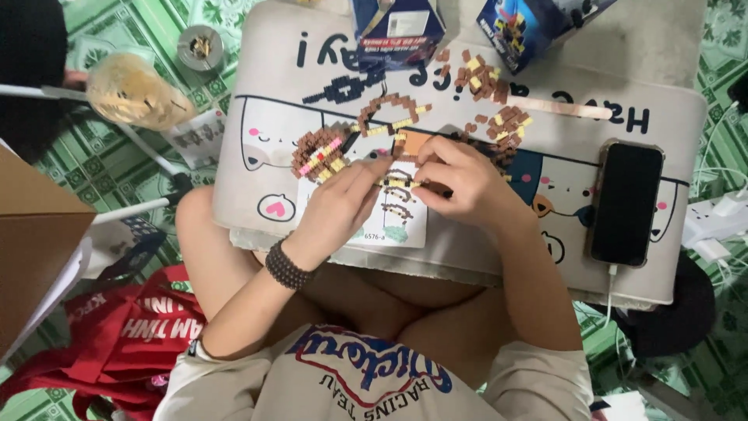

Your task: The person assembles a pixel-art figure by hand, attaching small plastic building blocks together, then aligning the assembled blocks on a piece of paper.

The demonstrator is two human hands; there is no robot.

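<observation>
My left hand (343, 204) and my right hand (460, 183) meet over a white instruction sheet (393, 222) on a lap table (265, 101). Between their fingertips they pinch a small yellow-and-brown brick strip (399, 183). A brown, pink and yellow brick assembly (318, 154) lies just left of my left hand's fingers. A curved brown-and-yellow brick piece (389, 113) sits behind the hands. Loose brown and yellow bricks (491, 97) are scattered at the back right. A dark bead bracelet (287, 267) circles my left wrist.
A black phone (626, 203) with a cable lies on the table's right side. Two blue boxes (397, 27) stand at the far edge. On the green patterned floor at left are a plastic cup (136, 92), a small tin (200, 47) and a red bag (117, 335).
</observation>
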